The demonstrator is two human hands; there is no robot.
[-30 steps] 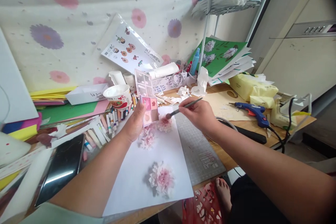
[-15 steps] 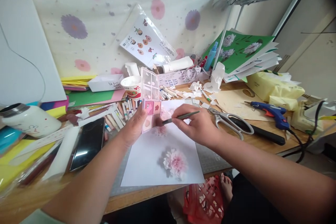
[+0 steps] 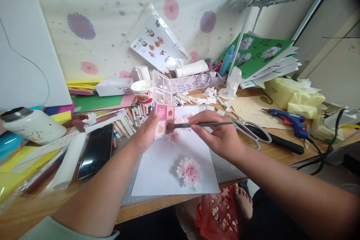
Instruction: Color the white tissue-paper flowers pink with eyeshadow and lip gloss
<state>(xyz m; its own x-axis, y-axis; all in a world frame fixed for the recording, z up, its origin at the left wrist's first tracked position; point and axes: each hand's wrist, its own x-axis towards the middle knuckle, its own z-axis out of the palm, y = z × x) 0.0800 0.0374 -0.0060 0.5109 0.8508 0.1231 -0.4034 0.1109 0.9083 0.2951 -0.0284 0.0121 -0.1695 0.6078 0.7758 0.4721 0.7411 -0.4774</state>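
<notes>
My left hand (image 3: 148, 132) grips an opened makeup palette (image 3: 161, 130) by its left side; its clear lid (image 3: 163, 87) stands up behind the colour pans. Between the fingertips of my right hand (image 3: 215, 131) is a dark, thin-handled brush (image 3: 202, 124), held nearly level. Its tip is at the palette's lower right pan. Below both hands lies a white sheet of paper (image 3: 157, 174). A pink-and-white paper flower (image 3: 189, 172) sits on its near part, and more pink flowers farther up are partly hidden by the palette and my right hand.
Scissors (image 3: 253, 130) and a blue glue gun (image 3: 292, 120) lie to the right. Markers (image 3: 123, 124), a black phone (image 3: 96, 152) and a white bottle (image 3: 33, 127) are on the left. A paper cup (image 3: 142, 90) stands behind the palette. A red basket (image 3: 216, 213) is below the table edge.
The brush handle has swung from slanting to almost level, and its tip has moved slightly up against the lower right pan. My left hand still holds the palette in about the same place.
</notes>
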